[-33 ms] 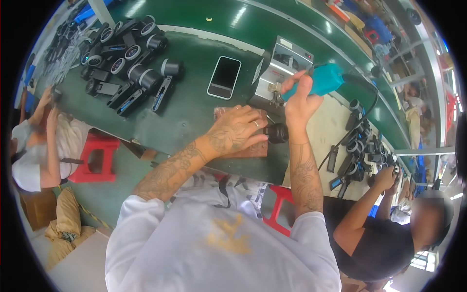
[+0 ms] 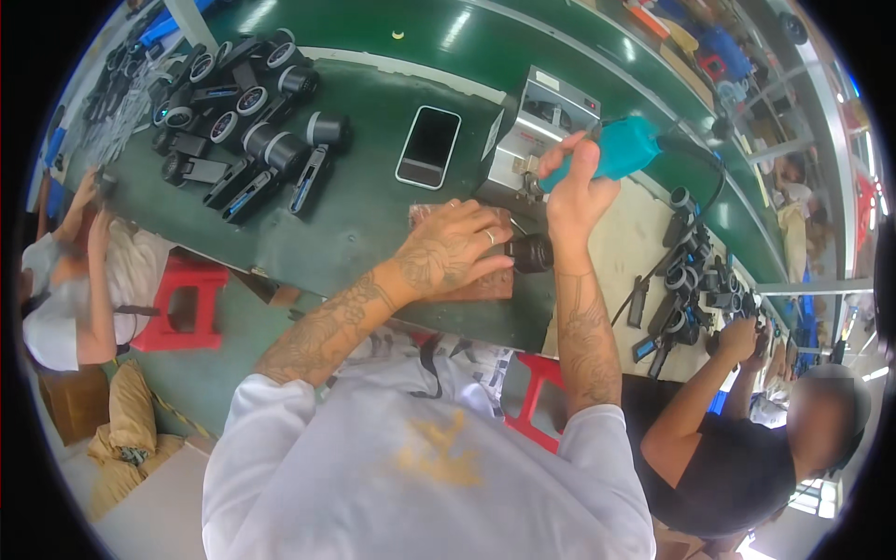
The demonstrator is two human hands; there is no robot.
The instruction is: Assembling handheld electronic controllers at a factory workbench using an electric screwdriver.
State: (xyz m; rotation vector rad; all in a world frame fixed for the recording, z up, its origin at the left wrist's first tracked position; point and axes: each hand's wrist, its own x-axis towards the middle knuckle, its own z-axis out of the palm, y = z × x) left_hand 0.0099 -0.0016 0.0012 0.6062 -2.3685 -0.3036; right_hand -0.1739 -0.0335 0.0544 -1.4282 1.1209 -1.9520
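My left hand (image 2: 457, 245) lies over a reddish-brown board (image 2: 481, 287), its fingers curled and pressed down. Out from under them, on the right, sticks the round end of a black cylindrical part (image 2: 532, 253); the rest is hidden by the hand. Wrapped in my right hand (image 2: 583, 191) is a teal power screwdriver (image 2: 621, 151), with a black cable running from its back end. The driver's front points down and left, close to the front of a silver metal box-shaped machine (image 2: 513, 159). Whether its tip touches the machine cannot be made out.
A phone (image 2: 429, 147) lies on the green bench (image 2: 364, 229). Black devices with round ends (image 2: 275, 145) are heaped at the left, and more (image 2: 681, 289) lie at the right. One co-worker (image 2: 737, 439) sits at the right, another (image 2: 84, 289) at the left. Red stools (image 2: 191, 303) stand below.
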